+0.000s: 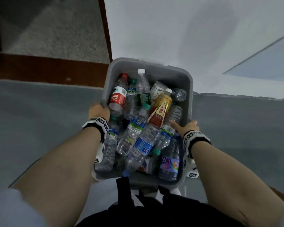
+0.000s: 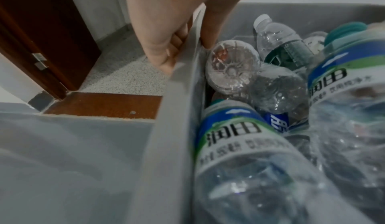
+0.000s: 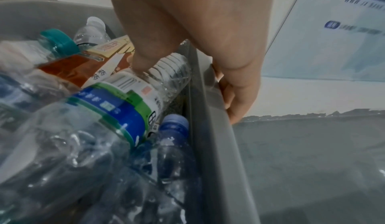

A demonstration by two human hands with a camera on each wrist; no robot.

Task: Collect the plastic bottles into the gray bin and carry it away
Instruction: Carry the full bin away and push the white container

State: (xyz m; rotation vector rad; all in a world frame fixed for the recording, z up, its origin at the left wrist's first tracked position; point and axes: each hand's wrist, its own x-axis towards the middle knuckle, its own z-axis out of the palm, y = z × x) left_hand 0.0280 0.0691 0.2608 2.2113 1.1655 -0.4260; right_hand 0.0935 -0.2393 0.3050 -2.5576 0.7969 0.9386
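The gray bin point(image 1: 156, 71) hangs in the air in front of me, filled with several plastic bottles, among them a red-labelled one point(image 1: 118, 97) and a yellow one point(image 1: 161, 108). My left hand point(image 1: 98, 112) grips the bin's left rim point(image 2: 177, 96), thumb inside and fingers curled under the lip. My right hand point(image 1: 188, 126) grips the right rim point(image 3: 210, 112) the same way, its thumb resting on a clear bottle point(image 3: 145, 86). More bottles with blue and green labels point(image 2: 239, 137) lie against the wall.
Below the bin lies a gray floor point(image 1: 39, 120). A dark wooden door frame and threshold point(image 1: 47, 69) sit ahead on the left, with speckled flooring point(image 1: 56, 30) beyond. A white wall point(image 1: 170, 30) stands ahead, and a glass panel point(image 1: 269, 63) at right.
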